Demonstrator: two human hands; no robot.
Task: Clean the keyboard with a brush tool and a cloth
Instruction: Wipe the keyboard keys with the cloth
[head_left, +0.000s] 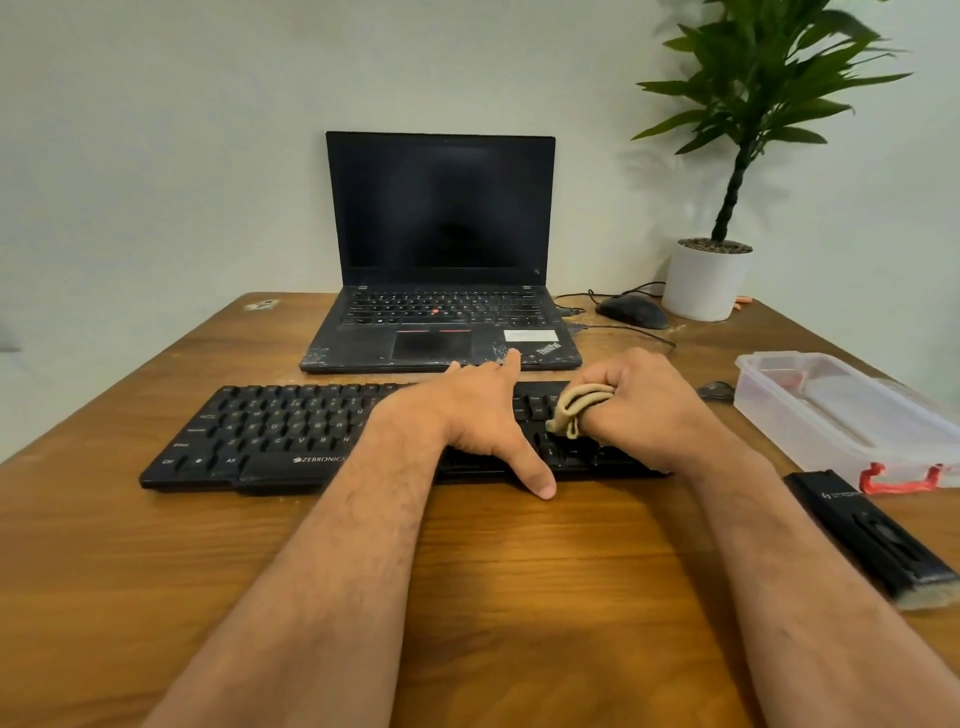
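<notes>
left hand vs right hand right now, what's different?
The left hand lies flat with its fingers straight on the keyboard, holding nothing; the right hand is curled around a bunched tan cloth. The left hand covers the keyboard's middle; the right hand works its right end, cloth against the keys. Both are bare and over the same keyboard.

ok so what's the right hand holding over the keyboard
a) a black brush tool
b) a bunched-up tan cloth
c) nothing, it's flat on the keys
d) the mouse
b: the right hand has its fingers curled round a bunched tan cloth over the right end of the black keyboard, while the black brush tool lies untouched on the table to the right.
</notes>
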